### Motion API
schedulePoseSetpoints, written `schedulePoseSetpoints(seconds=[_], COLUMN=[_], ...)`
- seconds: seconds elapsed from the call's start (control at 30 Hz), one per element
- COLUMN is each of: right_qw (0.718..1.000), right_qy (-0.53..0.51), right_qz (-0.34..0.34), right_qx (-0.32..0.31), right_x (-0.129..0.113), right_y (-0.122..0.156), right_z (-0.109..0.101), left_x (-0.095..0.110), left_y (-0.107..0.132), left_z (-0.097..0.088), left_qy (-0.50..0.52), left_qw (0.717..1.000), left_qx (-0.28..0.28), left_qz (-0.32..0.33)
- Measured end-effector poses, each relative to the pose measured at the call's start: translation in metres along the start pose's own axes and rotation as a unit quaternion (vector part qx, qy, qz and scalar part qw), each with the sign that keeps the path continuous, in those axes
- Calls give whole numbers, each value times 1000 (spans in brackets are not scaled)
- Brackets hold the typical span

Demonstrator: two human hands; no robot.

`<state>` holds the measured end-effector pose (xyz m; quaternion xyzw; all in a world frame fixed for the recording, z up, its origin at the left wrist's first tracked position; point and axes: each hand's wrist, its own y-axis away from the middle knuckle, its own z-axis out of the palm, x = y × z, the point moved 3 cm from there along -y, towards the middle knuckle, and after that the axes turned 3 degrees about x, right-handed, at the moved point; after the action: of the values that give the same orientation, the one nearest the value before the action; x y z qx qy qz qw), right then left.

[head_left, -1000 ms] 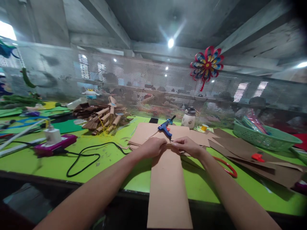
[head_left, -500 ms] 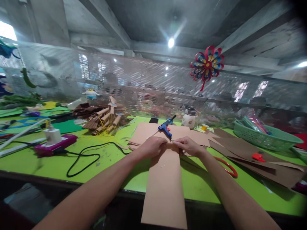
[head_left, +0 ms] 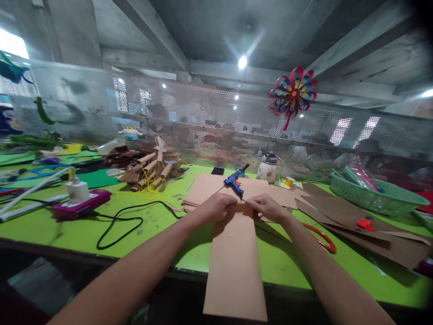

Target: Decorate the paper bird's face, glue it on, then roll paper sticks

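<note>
A long tan sheet of craft paper (head_left: 237,262) runs toward me and hangs past the table's front edge. Its far edge is pinched at the left corner by my left hand (head_left: 221,207) and at the right corner by my right hand (head_left: 267,206). Both hands are closed, thumbs and fingers pressed together on the paper. Just beyond them a blue glue gun (head_left: 233,183) with a red trigger rests on a stack of tan sheets (head_left: 199,187). Whether the far edge is folded cannot be made out.
A purple power strip (head_left: 81,205) with a white plug and black cord (head_left: 135,219) lies left. Rolled brown paper pieces (head_left: 152,167) are piled behind. At right are brown sheets (head_left: 338,212), red-handled scissors (head_left: 324,239) and a green basket (head_left: 382,194). A jar (head_left: 267,167) stands behind.
The near end of the tan sheet has shifted slightly right along with a small shift of the whole view. Both hands keep the same pinch on its far edge.
</note>
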<state>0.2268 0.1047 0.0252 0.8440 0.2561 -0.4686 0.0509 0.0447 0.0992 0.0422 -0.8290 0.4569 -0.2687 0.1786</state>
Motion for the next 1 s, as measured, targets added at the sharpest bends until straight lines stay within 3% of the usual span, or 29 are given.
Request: schedulePoseSetpoints(seconds=[0.27, 0.5, 0.77, 1.0], right_qw=[1000, 1000, 999, 997], right_qy=[-2, 21, 30, 64], right_qz=[-3, 9, 21, -33], right_qx=[10, 20, 1, 0], right_x=[-4, 1, 5, -4], right_y=[2, 1, 1, 0], right_z=[-1, -2, -3, -1], left_x=[-5, -21, -25, -26], left_y=[-1, -2, -3, -1], left_z=[2, 0, 1, 2], left_qy=[29, 57, 110, 100], left_qw=[999, 989, 980, 984], left_qx=[-9, -82, -119, -111], left_qz=[-26, -112, -113, -99])
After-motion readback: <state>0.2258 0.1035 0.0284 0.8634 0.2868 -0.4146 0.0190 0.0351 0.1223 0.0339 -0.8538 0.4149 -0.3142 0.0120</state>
